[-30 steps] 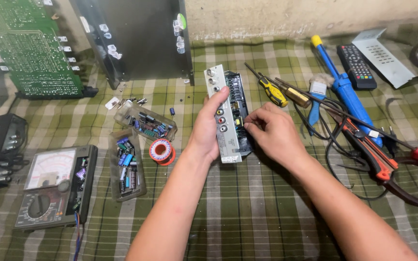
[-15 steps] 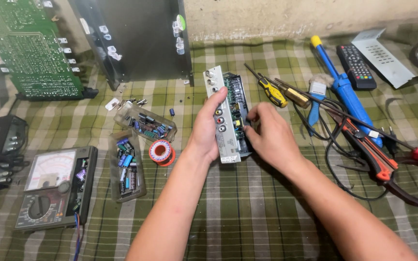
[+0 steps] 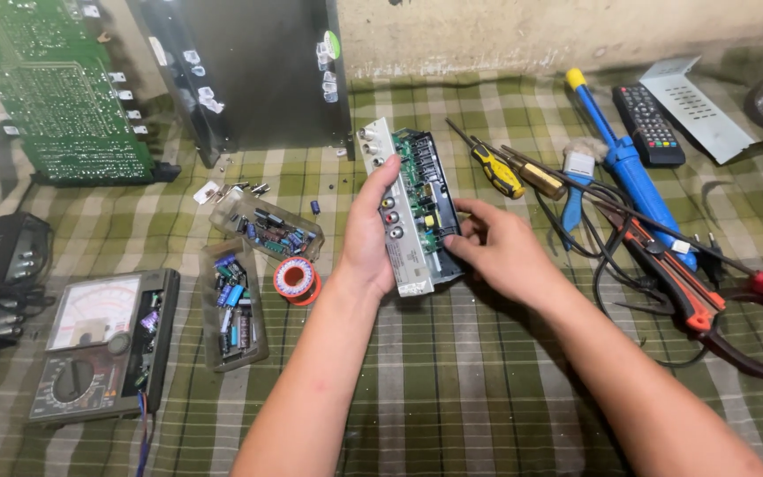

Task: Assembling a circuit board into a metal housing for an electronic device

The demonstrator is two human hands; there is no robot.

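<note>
My left hand [image 3: 366, 231] grips a small electronic device [image 3: 410, 208], a green circuit board in a black tray with a white connector panel, held on edge above the green checked cloth [image 3: 452, 380]. The left thumb lies across the white panel. My right hand [image 3: 498, 249] holds the device's right side, fingers curled against the black tray and the board.
A multimeter [image 3: 99, 344], two clear boxes of small components [image 3: 238, 311], a solder spool [image 3: 296, 279], a big green circuit board [image 3: 55, 97] and a black case [image 3: 249, 71] lie left and behind. Right: screwdrivers [image 3: 498, 170], blue soldering iron [image 3: 624, 163], remote [image 3: 649, 124], pliers [image 3: 677, 274], cables.
Both hands have kept hold of the device. The right fingers have shifted slightly along its right edge, and the device sits a little lower and more tilted.
</note>
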